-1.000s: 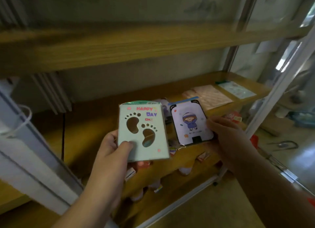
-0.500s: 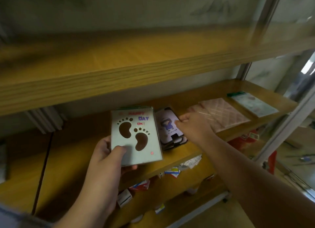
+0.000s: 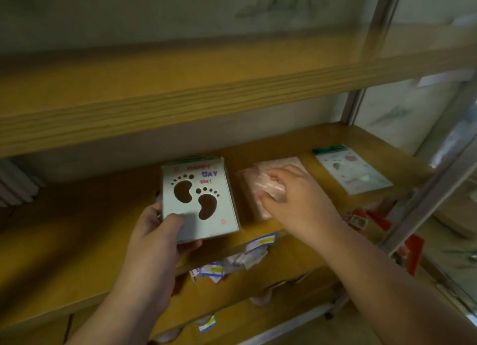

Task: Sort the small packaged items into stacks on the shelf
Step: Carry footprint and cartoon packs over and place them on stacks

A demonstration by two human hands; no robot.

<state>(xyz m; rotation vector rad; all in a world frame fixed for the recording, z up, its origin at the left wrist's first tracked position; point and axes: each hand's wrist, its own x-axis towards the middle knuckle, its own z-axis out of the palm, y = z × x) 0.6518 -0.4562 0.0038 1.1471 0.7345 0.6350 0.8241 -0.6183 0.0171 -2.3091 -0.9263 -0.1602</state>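
My left hand holds up a pale green pack printed with two dark footprints and "HAPPY DAY OK", tilted in front of the middle wooden shelf. My right hand reaches over a pink quilted pack lying on that shelf, with fingers on its far part and thumb on its near part. Another pale footprint pack lies flat at the shelf's right end. The purple cartoon pack is hidden behind the pack in my left hand.
An upper wooden shelf overhangs close above. Small labelled packets hang along the shelf below. Red packages sit low on the right beside a slanting metal upright.
My right hand set the purple cartoon pack down on the shelf, let go of it, and moved right onto the pink pack. My left hand still holds the footprint pack.
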